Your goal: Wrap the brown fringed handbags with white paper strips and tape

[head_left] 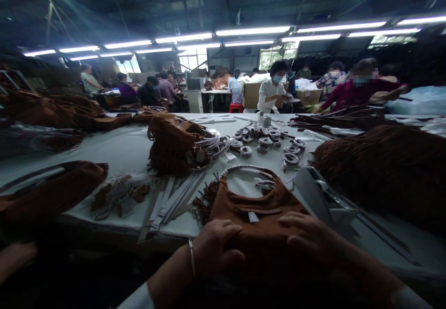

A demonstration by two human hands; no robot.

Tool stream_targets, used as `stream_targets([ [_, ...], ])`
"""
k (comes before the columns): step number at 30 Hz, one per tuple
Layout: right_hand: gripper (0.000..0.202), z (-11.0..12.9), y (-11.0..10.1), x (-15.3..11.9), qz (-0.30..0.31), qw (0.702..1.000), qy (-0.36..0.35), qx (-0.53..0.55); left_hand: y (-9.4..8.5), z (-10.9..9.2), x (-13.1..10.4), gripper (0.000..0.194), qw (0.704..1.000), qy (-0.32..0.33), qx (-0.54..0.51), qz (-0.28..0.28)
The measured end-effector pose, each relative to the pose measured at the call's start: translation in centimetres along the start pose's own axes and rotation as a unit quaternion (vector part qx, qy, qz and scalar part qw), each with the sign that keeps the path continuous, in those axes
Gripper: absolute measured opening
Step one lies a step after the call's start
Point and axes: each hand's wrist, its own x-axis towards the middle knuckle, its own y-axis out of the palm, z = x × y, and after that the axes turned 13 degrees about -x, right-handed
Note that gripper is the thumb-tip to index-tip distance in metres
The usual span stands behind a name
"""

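Note:
A brown suede handbag [254, 227] lies in front of me at the table's near edge, its wrapped handle [249, 167] pointing away. My left hand [218, 244] rests on its left side, fingers lightly bent and thumb apart. On the right side, my right hand [310, 232] lies with fingers spread across the suede. Between them are a zip opening [258, 210] and a small white tag [253, 217]. A fringe tassel [206, 200] hangs out to the bag's left. The bag's lower part is lost in shadow.
Left of the bag are pale strips [176, 200] and tagged pieces [121, 197]. Stacked brown bags [174, 141] and several wrapped coils [265, 141] lie beyond. A grey tape dispenser [318, 193] and a dark fringed pile [383, 169] stand right. Another person's hand [17, 260] shows at left.

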Motion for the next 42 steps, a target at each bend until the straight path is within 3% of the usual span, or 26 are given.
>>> stream_targets([
  [2, 0.044, 0.7, 0.5, -1.5, 0.018, 0.998, -0.027, -0.051, 1.8, -0.4, -0.8, 0.062, 0.996, 0.012, 0.08, -0.031],
  [3, 0.038, 0.9, 1.0, -1.8, 0.017, 0.997, -0.03, -0.071, 2.6, -0.3, -0.9, 0.057, 0.994, 0.011, 0.105, -0.037],
  [5, 0.024, 0.9, 2.1, -1.8, 0.005, 0.995, -0.015, -0.096, 3.8, 0.2, -0.6, 0.033, 0.992, -0.007, 0.126, -0.032],
  [8, 0.027, 0.1, 3.0, -1.1, -0.003, 0.992, 0.025, -0.12, 4.1, 1.3, 0.5, 0.005, 0.99, -0.057, 0.128, -0.033],
  [16, 0.039, -1.4, 3.7, 0.9, 0.042, 0.973, 0.145, -0.174, 2.6, 2.9, 4.2, 0.034, 0.957, -0.218, 0.189, 0.026],
  [21, 0.035, -0.6, 3.9, 2.2, 0.1, 0.951, 0.165, -0.243, 1.9, 2.7, 6.2, 0.042, 0.936, -0.263, 0.221, 0.073],
  [27, 0.033, 0.1, 4.6, 1.4, 0.058, 0.949, 0.138, -0.279, 2.6, 3.4, 4.7, 0.039, 0.949, -0.217, 0.226, 0.039],
  [32, 0.035, -0.8, 5.0, 0.5, 0.028, 0.96, 0.134, -0.244, 1.8, 3.5, 1.4, 0.041, 0.98, -0.126, 0.149, -0.04],
  [35, 0.034, -1.8, 5.1, -0.8, -0.027, 0.979, 0.092, -0.179, 2.0, 3.1, -0.1, 0.042, 0.981, -0.109, 0.121, -0.101],
  [39, 0.036, -2.4, 5.1, -2.4, -0.097, 0.98, 0.052, -0.166, 2.8, 3.4, -0.2, 0.042, 0.972, -0.117, 0.135, -0.155],
  [42, 0.046, -2.2, 4.8, -2.1, -0.089, 0.972, 0.087, -0.201, 2.6, 4.3, 0.7, 0.044, 0.971, -0.105, 0.161, -0.145],
])
